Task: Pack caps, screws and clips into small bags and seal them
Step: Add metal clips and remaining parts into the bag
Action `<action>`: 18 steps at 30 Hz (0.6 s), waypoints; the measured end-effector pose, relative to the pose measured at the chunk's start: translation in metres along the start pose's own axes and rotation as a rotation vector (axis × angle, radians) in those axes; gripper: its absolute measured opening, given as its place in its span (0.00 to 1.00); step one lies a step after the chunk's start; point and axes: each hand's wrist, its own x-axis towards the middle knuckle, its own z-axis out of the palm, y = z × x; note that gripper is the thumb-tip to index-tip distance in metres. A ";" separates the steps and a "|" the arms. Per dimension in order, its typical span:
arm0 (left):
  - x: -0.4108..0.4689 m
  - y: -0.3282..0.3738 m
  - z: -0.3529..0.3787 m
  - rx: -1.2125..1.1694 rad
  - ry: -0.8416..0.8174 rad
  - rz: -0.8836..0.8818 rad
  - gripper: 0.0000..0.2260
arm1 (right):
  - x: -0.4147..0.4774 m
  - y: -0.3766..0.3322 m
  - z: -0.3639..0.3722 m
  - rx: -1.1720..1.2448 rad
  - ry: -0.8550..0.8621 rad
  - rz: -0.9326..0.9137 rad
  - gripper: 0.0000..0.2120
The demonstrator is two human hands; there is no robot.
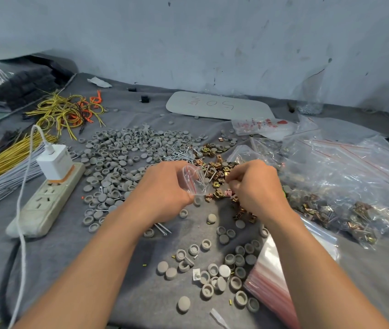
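I have the left hand (165, 186) wrapped around a small zip bag (195, 180), thumb and fingers curled on its closed end. It sits at centre frame, just above the cloth. The bag's red zip strip runs roughly from 12 to 6 o'clock, so I judge its mouth faces 3 o'clock, straight at the right hand (252, 184). A few thin metal pieces show through the plastic, probably screws.

The right hand lies just beside the bag at 3 o'clock, fingers curled and tips drawn together low over the brass clips (219, 172). Whether a clip is actually pinched there I cannot tell.

That mouth-to-fingertips line is what the next move turns on: the right hand is the nearer one to the clips and need only travel toward 9 o'clock to reach the opening.

Loose screws (181, 156) lie at 12 o'clock of the bag. The grey caps (117, 150) spread toward 10 o'clock, with more scattered at 6.
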 end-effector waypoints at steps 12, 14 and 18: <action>0.002 -0.001 0.003 0.039 -0.004 0.001 0.14 | -0.024 -0.019 -0.009 0.862 -0.163 -0.147 0.15; 0.002 -0.002 0.003 0.019 -0.004 0.013 0.13 | -0.025 -0.023 -0.006 0.831 -0.171 -0.200 0.16; 0.002 -0.003 0.003 0.014 -0.006 0.003 0.11 | -0.026 -0.029 0.001 0.718 -0.200 -0.247 0.18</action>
